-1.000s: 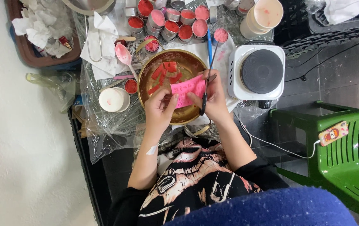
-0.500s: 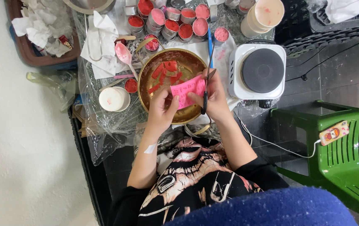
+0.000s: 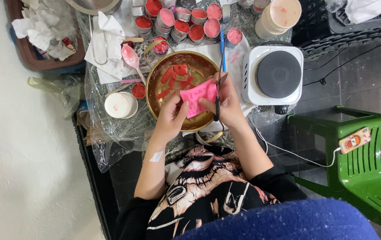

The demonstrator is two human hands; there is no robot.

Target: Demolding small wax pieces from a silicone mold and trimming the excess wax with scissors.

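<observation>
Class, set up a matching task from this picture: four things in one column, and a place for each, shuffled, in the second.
Things:
1. pink slab
2. hot plate
3. white cup
4. green stool

Places:
A. on the floor, right of the table
B. left of the brass bowl
C. held between both hands over the bowl
D. right of the bowl, on the table

Pairs: 1-C, 2-D, 3-B, 4-A

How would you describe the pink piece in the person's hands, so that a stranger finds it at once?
Start at the round brass-coloured bowl beside the white hotplate. Above its near half, the left hand and the right hand hold a flat pink slab between them. Unlike the small red pieces lying in the bowl, it is larger, paler and held in the air.
</observation>
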